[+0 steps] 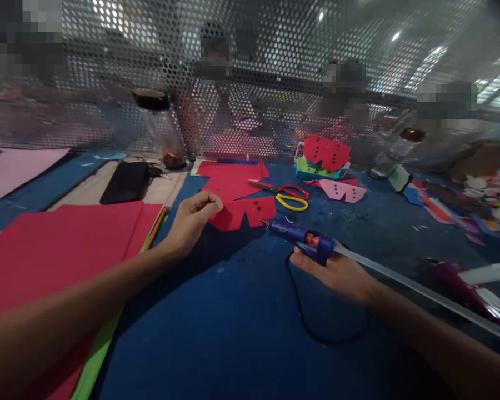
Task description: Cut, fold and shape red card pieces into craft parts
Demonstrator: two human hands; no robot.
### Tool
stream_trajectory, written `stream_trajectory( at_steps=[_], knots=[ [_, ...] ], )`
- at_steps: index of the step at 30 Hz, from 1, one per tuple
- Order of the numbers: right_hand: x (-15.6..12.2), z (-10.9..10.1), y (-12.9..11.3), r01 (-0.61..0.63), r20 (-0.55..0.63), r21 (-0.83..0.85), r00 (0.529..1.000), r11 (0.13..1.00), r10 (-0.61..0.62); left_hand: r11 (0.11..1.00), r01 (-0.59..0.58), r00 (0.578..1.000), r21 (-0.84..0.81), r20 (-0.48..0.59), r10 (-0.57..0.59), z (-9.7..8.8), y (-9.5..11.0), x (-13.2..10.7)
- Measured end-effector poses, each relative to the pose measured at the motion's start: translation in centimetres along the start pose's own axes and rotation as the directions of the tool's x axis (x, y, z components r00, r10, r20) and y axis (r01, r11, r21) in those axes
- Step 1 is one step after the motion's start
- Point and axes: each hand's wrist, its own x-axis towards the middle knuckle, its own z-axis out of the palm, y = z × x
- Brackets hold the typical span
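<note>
Glue gun (290, 231) points left, long axis slanting away.

The bench (216, 344) is dim, darkest toward the lower right corner. Small white lights (395, 36) show at upper right through the mesh (275, 61), which glares at upper left. A dark shadow lies beside the left forearm (120, 283). The glue gun (283, 229) is fairly clear; the pile (494, 191) at far right is smeared. Wide-angle stretch pulls the edges, and pixel blocks (445, 100) mask patches along the top.
</note>
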Motion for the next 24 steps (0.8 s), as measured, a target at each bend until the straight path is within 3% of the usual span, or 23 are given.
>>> stream_trajectory(
  at_steps=[4,8,15,24],
  knots=[
    [-0.2,0.5,0.0,-0.020,0.071,-0.052,0.997,0.998,0.023,1.000,-0.018,1.000,-0.004,-0.008,0.018,0.1,-0.2,0.1],
    [-0.5,1.2,-0.1,-0.016,0.158,0.046,0.987,0.999,0.009,0.999,-0.040,0.999,0.002,-0.035,0.040,0.2,-0.1,0.2],
    [-0.3,1.6,-0.9,0.156,0.335,0.016,0.930,0.988,-0.152,0.999,-0.045,0.999,-0.003,-0.031,0.045,0.3,0.3,0.1],
    [0.1,1.6,-1.3,0.247,0.368,-0.068,0.907,0.967,-0.205,1.000,-0.030,0.999,0.010,-0.033,0.030,0.5,0.7,0.0]
  ],
)
